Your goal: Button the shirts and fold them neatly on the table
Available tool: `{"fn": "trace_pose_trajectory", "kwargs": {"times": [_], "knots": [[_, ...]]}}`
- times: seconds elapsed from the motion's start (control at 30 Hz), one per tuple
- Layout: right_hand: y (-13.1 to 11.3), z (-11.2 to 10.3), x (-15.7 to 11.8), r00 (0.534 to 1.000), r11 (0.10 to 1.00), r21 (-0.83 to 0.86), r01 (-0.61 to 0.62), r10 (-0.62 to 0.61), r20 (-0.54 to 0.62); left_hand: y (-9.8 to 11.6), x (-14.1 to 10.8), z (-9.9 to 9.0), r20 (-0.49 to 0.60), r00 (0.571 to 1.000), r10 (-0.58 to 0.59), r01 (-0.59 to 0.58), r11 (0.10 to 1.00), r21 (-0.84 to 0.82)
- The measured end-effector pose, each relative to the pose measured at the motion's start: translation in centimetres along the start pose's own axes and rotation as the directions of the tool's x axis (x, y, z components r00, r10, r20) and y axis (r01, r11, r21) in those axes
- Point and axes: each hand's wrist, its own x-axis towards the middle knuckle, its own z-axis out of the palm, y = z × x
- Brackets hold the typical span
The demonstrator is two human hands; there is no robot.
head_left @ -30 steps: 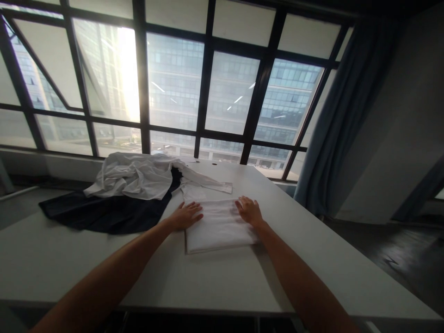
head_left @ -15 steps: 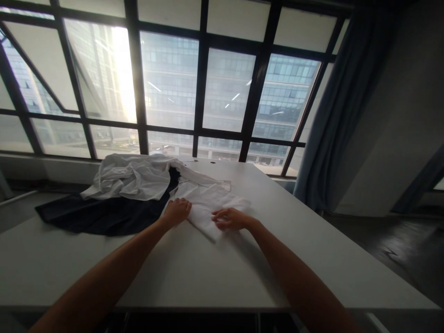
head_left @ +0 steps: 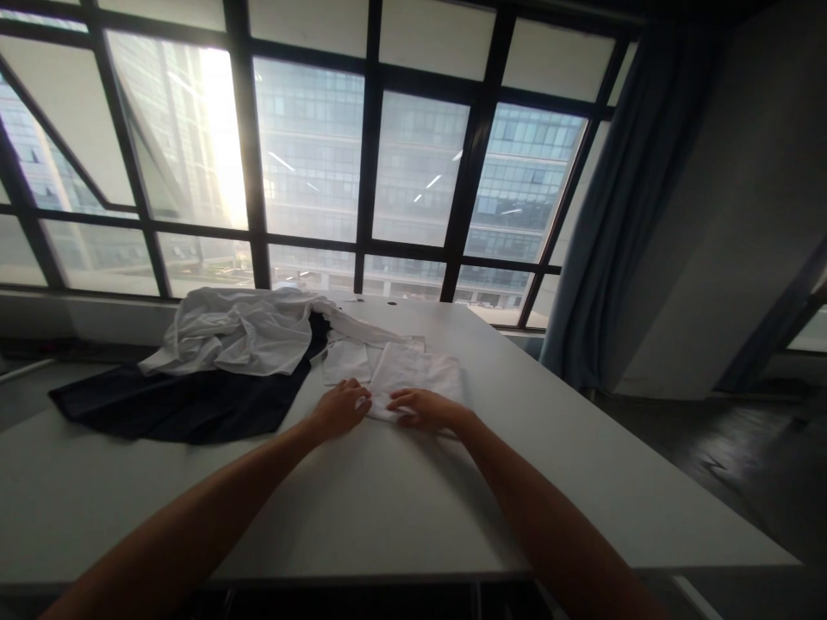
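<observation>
The curled fingers of the left hand meet the near-left corner of the folded white fabric bundle; the right hand's bent fingers lie over its near edge. Whether either pinches, I cannot tell. The bundle, squarish without a clear long axis, extends directly beyond both on the smooth white worktop, more of it ahead of the right.

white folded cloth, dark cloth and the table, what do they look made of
White folded cloth: thin, matte fabric, perhaps cotton, as it lies in soft-edged flat layers.
Dark cloth: smooth, dull-finished fabric, going by its limp drape and wavy edge; the fibre can't be told.
Table: probably laminated board, from its even, pale, straight-edged top, though painted wood is possible.
</observation>
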Motion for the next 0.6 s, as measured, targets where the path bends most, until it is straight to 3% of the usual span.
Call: {"fn": "trace_pose_trajectory", "kwargs": {"times": [0.1, 0.17, 0.3, 0.4, 0.5, 0.6], "knots": [[1.7, -2.0, -1.7, 0.991, 0.992, 0.033, -0.123, 0.121, 0.056, 0.0, -0.1, 0.1, 0.005, 0.999, 0.04, -0.04, 0.999, 0.017], [1.8, -2.3, -2.3, 0.981, 0.981, 0.021, -0.194, 0.194, 0.012, 0.0, 0.0, 0.3, 0.002, 0.999, 0.051, -0.051, 0.998, 0.029], [0.4, 0.1, -1.2, 0.95, 0.958, -0.087, -0.274, 0.255, -0.182, 0.1, 0.0, 0.2, 0.003, 0.999, 0.049, -0.049, 0.998, 0.04], [-0.1, 2.5, 0.5, 0.929, 0.919, -0.155, -0.364, 0.346, -0.13, 0.2, -0.1, 0.1, 0.014, 0.999, 0.043, -0.044, 0.998, 0.054], [1.6, 2.9, 1.0, 0.905, 0.89, -0.167, -0.425, 0.418, -0.075, 0.0, -0.2, 0.1, 0.024, 0.998, 0.058, -0.059, 0.997, 0.058], [5.2, 1.5, -0.4, 0.868, 0.856, -0.155, -0.494, 0.496, -0.026, -0.3, -0.2, 0.3, 0.037, 0.997, 0.067, -0.069, 0.996, 0.051]]}}
